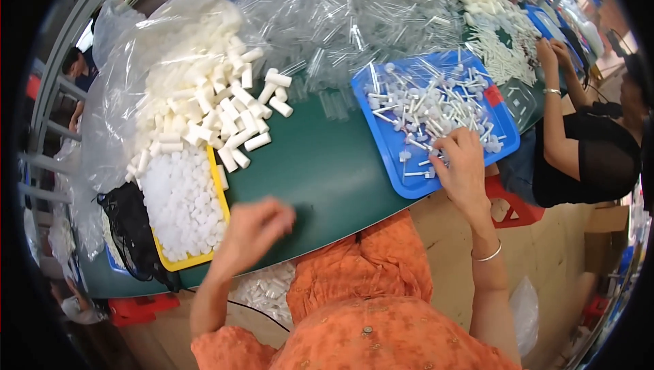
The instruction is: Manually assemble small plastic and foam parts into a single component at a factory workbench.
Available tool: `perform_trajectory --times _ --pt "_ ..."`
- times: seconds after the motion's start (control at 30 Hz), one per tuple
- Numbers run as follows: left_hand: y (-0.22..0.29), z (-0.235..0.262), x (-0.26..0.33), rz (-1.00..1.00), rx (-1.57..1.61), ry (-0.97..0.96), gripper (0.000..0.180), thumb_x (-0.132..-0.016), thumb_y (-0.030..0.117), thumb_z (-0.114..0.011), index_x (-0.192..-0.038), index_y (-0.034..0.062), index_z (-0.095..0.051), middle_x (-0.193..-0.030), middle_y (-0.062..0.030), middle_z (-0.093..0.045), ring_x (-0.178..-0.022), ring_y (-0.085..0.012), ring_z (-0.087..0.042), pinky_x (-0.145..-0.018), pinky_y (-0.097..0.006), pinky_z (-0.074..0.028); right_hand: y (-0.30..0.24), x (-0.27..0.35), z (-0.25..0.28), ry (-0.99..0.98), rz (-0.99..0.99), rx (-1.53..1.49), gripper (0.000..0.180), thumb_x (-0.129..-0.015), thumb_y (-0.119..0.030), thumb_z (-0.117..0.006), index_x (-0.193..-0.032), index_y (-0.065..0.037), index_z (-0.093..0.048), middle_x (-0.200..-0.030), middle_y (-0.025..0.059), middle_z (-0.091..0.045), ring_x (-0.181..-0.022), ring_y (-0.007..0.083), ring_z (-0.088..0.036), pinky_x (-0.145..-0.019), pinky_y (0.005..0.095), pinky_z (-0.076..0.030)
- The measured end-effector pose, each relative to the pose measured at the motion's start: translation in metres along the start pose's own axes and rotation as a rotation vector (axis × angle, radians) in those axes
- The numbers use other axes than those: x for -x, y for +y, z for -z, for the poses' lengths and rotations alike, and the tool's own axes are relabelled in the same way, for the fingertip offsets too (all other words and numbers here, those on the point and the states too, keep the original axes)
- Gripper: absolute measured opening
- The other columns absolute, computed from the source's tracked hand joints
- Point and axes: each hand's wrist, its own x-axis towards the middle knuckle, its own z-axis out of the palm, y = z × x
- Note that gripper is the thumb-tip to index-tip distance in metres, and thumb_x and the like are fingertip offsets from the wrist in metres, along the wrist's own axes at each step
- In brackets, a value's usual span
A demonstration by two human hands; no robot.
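Note:
My right hand [464, 171] reaches over the near edge of a blue tray [383, 159]. Its thumb and fingertips are bent together among small parts, thin white sticks with translucent plastic heads [426, 108]; what they pinch is hidden. My left hand [257, 229] hovers over the table's near edge, fingers curled and smeared by motion, so its contents do not show. Just left of it stands a yellow tray [219, 200] of small round white pieces [182, 200]. Behind that tray, white foam-like cylinders [235, 118] spill from a clear plastic bag [112, 118].
Clear plastic tubes [340, 23] are heaped across the back of the green table [313, 159]. Black mesh cloth [129, 234] lies beside the yellow tray. At the right, a person in black [579, 152] works with both hands near a pile of white sticks [504, 50].

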Motion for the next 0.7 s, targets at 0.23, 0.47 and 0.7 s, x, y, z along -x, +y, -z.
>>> perform_trajectory --times 0.23,0.47,0.7 --pt "-0.011 0.039 -0.174 -0.423 -0.624 0.503 0.009 -0.086 0.004 -0.062 -0.092 0.0031 -0.068 -0.086 -0.0125 -0.063 -0.087 -0.0322 -0.058 -0.077 -0.043 -0.049 -0.010 0.026 -0.001 0.201 -0.277 -0.724 0.025 -0.084 0.009 -0.065 -0.107 0.000 -0.061 -0.115 0.0115 -0.065 -0.110 0.0224 -0.061 -0.094 0.0331 -0.047" --pt "-0.038 0.057 -0.203 -0.415 -1.159 0.544 0.023 -0.073 0.004 -0.071 -0.096 0.0080 -0.067 -0.094 -0.0099 -0.058 -0.095 -0.0314 -0.054 -0.078 -0.041 -0.048 -0.003 0.017 -0.001 0.269 -0.402 -1.206 0.023 -0.090 0.008 -0.058 -0.112 0.002 -0.057 -0.103 0.0065 -0.064 -0.095 0.0151 -0.065 -0.088 0.0274 -0.051" --pt "0.018 0.008 -0.084 -0.155 -0.241 0.360 0.022 -0.096 0.015 -0.060 -0.113 0.0017 -0.062 -0.079 -0.0092 -0.067 -0.065 -0.0175 -0.063 -0.063 -0.030 -0.049 -0.019 0.040 0.006 0.142 -0.511 -1.727 0.022 -0.092 0.002 -0.058 -0.114 0.003 -0.058 -0.110 0.0105 -0.059 -0.089 0.0138 -0.062 -0.083 0.0317 -0.056"
